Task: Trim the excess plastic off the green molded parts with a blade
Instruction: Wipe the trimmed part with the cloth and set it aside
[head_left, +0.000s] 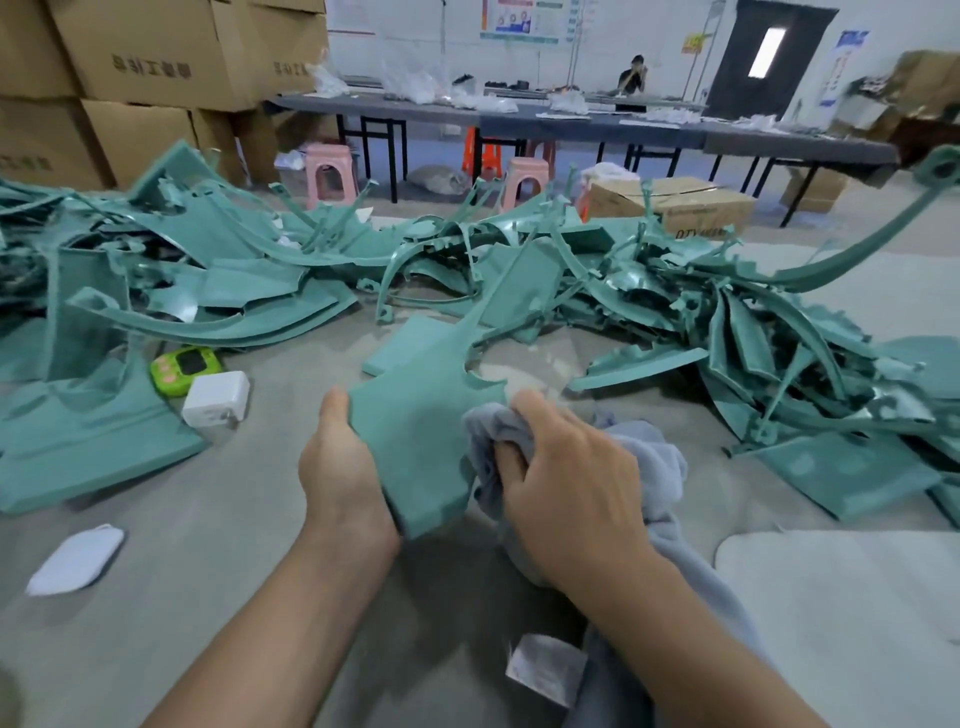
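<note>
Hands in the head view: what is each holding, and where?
The left hand grips the flat green molded part by its left edge. The right hand clutches the grey cloth by a bunched fold.

Left hand (343, 467): fingers hidden behind the green panel (415, 441) it grips; right hand (566, 467): fingertips buried in the grey cloth (654, 462), anything inside its folds concealed. Pile of green parts (234, 270): cut off by both side edges. Wall posters (519, 21) and cloth label (545, 670): blurred, text unreadable.
</note>
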